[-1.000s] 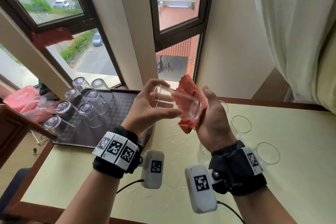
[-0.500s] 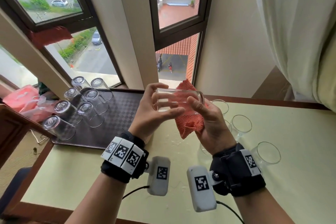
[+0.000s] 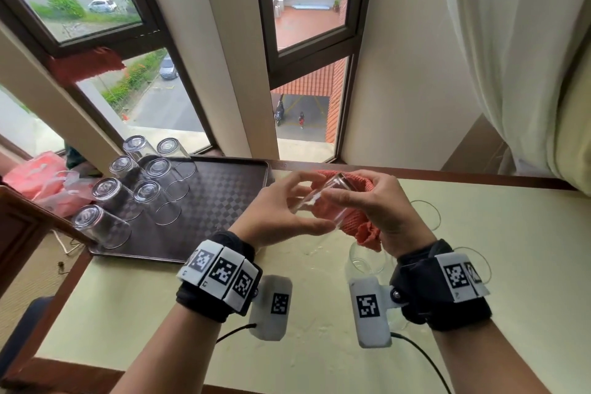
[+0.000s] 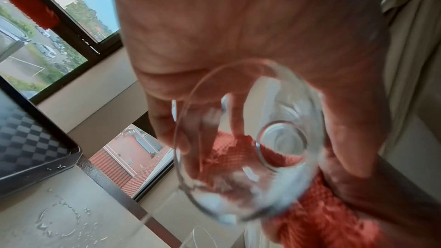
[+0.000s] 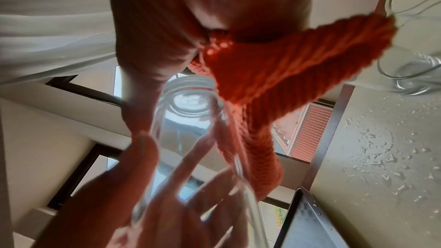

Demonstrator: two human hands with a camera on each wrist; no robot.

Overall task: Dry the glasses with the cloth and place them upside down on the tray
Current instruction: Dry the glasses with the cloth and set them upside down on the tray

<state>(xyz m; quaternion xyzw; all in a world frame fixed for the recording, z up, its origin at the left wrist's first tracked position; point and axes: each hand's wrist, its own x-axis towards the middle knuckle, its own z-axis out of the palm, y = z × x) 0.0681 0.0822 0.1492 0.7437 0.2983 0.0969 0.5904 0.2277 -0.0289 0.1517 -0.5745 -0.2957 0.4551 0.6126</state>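
Dark tray (image 3: 224, 195) carries seven glasses (image 3: 150, 198) upside down already; a few wait upright on the table (image 3: 479, 313). Mid-air, left hand (image 3: 281, 217) grips the glass (image 3: 319, 201), right hand (image 3: 377, 211) clutches the orange cloth (image 3: 351, 221) against it.

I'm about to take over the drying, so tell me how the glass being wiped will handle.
The glass looks thin and clear, so probably fragile and light. Water drops on the table suggest it may be slippery; the left hand grips it with spread fingers while the right hand holds the cloth against it. Being round, it would likely roll if laid sideways.
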